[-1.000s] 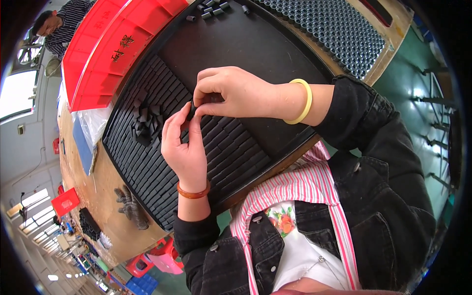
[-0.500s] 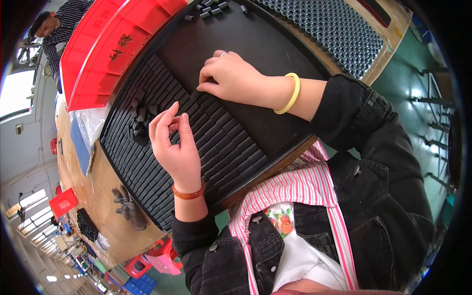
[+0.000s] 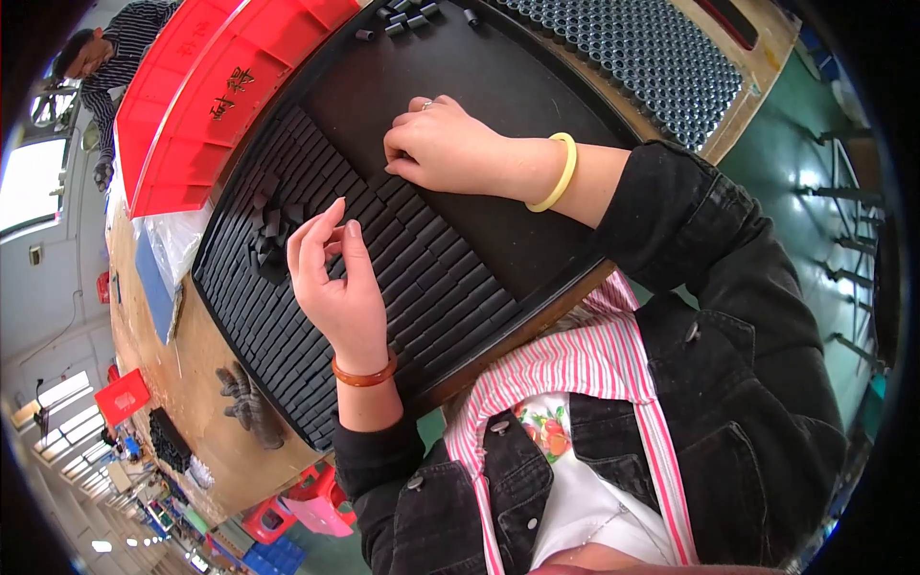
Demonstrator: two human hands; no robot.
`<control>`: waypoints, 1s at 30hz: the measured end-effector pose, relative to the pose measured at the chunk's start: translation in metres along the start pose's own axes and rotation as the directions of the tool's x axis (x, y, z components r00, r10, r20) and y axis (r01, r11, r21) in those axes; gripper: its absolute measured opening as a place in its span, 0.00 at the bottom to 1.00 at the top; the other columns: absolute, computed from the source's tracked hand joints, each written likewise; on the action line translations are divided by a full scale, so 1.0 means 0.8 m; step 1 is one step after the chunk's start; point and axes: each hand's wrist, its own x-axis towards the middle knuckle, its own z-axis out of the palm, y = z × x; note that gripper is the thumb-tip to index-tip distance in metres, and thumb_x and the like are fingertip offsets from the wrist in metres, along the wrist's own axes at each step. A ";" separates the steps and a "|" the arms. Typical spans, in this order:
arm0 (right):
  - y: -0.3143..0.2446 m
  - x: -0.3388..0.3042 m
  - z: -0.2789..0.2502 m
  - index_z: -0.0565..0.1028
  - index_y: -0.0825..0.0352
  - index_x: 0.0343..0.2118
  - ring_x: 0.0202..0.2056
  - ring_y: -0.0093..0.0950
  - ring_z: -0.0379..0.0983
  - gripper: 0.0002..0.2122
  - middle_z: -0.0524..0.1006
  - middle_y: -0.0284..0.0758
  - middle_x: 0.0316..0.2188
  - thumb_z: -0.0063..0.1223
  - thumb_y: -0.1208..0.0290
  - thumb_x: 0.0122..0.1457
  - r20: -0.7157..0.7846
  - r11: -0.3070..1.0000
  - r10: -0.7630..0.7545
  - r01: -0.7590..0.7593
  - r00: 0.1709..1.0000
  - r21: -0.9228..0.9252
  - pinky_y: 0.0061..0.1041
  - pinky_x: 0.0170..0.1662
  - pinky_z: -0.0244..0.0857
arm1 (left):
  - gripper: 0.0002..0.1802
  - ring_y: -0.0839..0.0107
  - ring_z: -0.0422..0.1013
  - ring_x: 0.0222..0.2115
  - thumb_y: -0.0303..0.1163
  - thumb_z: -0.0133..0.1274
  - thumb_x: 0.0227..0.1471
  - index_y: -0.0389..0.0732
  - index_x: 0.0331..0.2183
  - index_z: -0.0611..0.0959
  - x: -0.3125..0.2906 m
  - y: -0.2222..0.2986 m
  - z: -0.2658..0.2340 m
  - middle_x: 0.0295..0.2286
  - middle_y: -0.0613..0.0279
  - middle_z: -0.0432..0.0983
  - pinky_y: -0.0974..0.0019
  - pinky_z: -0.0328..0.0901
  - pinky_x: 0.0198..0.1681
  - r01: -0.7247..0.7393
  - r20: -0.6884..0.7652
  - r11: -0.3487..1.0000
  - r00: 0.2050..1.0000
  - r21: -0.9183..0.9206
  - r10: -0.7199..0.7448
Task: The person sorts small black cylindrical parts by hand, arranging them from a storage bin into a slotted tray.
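A large black tray [image 3: 537,125] lies on the table, and its left and near part is covered by tight rows of short black tube pieces [image 3: 441,259]. My left hand [image 3: 335,283] hovers over these rows, thumb and fingers apart, with nothing visible between them. Just beyond its fingertips is a loose heap of black pieces [image 3: 273,230], some lying on top of the rows. My right hand [image 3: 446,149] is down at the upper edge of the rows with its fingers curled together. Whatever its fingertips hold, if anything, is hidden beneath the hand.
Several loose black tubes [image 3: 407,17] lie at the tray's far end. A red plastic bin [image 3: 230,86] stands beyond the left side. At the far right is a block of upright metal-looking rings [image 3: 652,67]. A grey glove [image 3: 249,407] lies left; a person [image 3: 105,57] is behind the bin.
Both hands keep nearly the same place and pose, with only a slight shift of the whole view. The other person's hand now shows lower beside the bin.
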 end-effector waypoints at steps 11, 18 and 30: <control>0.006 -0.003 0.007 0.80 0.58 0.39 0.42 0.38 0.70 0.10 0.76 0.37 0.33 0.48 0.75 0.56 -0.055 0.995 -0.088 0.090 0.995 0.033 0.37 0.49 0.64 | 0.10 0.84 0.65 0.29 0.23 0.54 0.56 0.36 0.41 0.82 0.001 -0.004 -0.003 0.37 0.66 0.74 0.79 0.61 0.32 0.010 -0.036 1.000 0.999 0.007 -0.010; 0.008 0.004 0.008 0.75 0.67 0.40 0.42 0.37 0.70 0.10 0.77 0.36 0.35 0.49 0.75 0.56 -0.236 0.971 0.015 0.042 0.972 0.233 0.35 0.50 0.63 | 0.10 0.76 0.69 0.33 0.21 0.55 0.54 0.36 0.40 0.83 0.014 -0.017 -0.042 0.37 0.60 0.73 0.74 0.66 0.35 0.013 -0.157 0.974 0.987 0.226 0.023; 0.000 0.006 -0.013 0.76 0.70 0.38 0.42 0.39 0.72 0.10 0.78 0.40 0.33 0.49 0.70 0.57 -0.173 0.897 0.111 -0.024 0.979 0.442 0.36 0.49 0.65 | 0.31 0.44 0.54 0.61 0.47 0.48 0.59 0.42 0.60 0.68 0.063 -0.194 -0.097 0.58 0.42 0.61 0.51 0.48 0.63 -0.029 0.151 0.904 0.988 0.427 -0.040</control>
